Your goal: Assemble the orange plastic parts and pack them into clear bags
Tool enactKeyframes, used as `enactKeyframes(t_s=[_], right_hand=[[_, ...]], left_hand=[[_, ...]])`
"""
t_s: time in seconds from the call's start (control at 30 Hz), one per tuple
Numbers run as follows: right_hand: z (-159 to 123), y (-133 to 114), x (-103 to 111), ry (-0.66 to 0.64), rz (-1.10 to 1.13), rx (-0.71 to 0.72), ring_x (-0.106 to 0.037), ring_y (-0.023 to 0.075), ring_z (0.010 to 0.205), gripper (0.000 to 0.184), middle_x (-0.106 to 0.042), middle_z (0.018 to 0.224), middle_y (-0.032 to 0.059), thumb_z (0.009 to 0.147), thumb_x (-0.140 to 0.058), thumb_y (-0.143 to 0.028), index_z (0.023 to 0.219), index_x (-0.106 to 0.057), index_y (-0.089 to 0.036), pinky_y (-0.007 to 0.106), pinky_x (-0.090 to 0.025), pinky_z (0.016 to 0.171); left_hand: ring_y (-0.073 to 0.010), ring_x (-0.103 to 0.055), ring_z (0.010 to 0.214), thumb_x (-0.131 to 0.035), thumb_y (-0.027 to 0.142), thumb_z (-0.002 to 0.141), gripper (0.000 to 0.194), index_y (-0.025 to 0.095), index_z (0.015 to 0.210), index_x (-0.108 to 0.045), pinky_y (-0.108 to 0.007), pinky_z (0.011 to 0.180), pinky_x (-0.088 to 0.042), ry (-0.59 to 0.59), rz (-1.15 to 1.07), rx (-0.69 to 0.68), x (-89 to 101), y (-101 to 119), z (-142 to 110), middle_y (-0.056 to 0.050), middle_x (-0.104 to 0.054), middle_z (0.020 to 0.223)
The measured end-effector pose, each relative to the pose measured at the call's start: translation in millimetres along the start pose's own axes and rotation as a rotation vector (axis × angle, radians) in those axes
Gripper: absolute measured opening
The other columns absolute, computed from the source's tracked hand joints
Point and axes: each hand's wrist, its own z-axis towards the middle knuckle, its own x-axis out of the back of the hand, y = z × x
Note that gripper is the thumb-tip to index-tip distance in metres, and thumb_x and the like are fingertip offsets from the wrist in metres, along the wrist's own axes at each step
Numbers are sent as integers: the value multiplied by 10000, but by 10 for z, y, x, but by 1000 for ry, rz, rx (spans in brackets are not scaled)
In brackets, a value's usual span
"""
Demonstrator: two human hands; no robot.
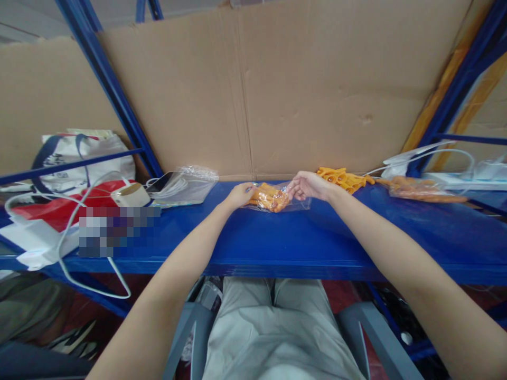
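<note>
A clear plastic bag (295, 205) holding several orange plastic pieces (270, 197) lies on the blue shelf (253, 240) in front of me. My left hand (238, 194) is closed on the bag's left end. My right hand (307, 186) pinches the bag's right end, fingers curled together. Both hands rest on the shelf surface with the bag between them.
Loose orange pieces (344, 178) lie just behind my right hand. Another filled bag (420, 190) sits farther right beside white cables (428, 153). To the left are a stack of empty clear bags (190, 184), a white charger (130, 194) and a tote bag (75, 158). Cardboard (277, 89) backs the shelf.
</note>
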Motion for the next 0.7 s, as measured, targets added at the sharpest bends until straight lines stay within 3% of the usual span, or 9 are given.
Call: enactKeyframes(t_s=[0.07, 0.17, 0.3, 0.4, 0.47, 0.6, 0.7], right_hand=[[4, 17, -7, 16, -65, 30, -516, 121, 530, 280, -701, 669, 85, 846, -532, -306, 670, -672, -139, 229, -355, 487], [48, 71, -50, 147, -298, 102, -573, 123, 633, 111, -703, 720, 42, 769, -647, -196, 666, -665, -159, 227, -399, 581], [107, 130, -100, 488, -780, 176, -649, 205, 876, 116, -727, 876, 66, 812, -619, -156, 709, -672, -165, 313, -457, 791], [98, 150, -108, 730, -1071, 182, -626, 283, 1078, 149, -714, 1080, 116, 878, -562, -185, 849, -708, -178, 423, -434, 931], [74, 150, -90, 811, -1158, 167, -610, 304, 1133, 188, -694, 1144, 147, 904, -531, -205, 937, -713, -173, 446, -427, 961], [48, 119, 4, 852, -1158, 26, -648, 304, 1092, 282, -714, 1086, 201, 942, -499, -296, 980, -719, -123, 375, -470, 900], [57, 98, 71, 702, -1012, -116, -702, 265, 935, 426, -747, 870, 187, 975, -459, -396, 784, -725, -124, 298, -500, 780]], left_hand=[[-217, -671, 1012, -502, 278, 862, 266, 185, 915, -745, -272, 910, -497, 25, 37, 6, 9, 24, -13, -39, -766, 992], [-226, -670, 1001, -498, 318, 872, 280, 180, 831, -738, -255, 862, -495, 90, 82, 19, 49, 46, -22, -58, -763, 965], [-225, -676, 877, -426, 385, 921, 410, 160, 714, -699, -262, 781, -494, 124, 147, 40, 125, 38, -38, -76, -743, 809], [-216, -678, 895, -437, 369, 917, 354, 173, 801, -708, -255, 785, -490, 124, 151, 59, 140, 24, -60, -67, -752, 853], [-211, -683, 922, -465, 346, 905, 298, 183, 910, -714, -248, 792, -488, 106, 126, 80, 133, 27, -71, -61, -760, 899], [-222, -704, 868, -466, 368, 910, 318, 173, 956, -713, -256, 763, -489, 75, 110, 119, 141, 69, -79, -61, -749, 784], [-225, -711, 708, -404, 413, 942, 411, 157, 869, -717, -265, 691, -487, 66, 76, 183, 175, 90, -84, -55, -687, 602]])
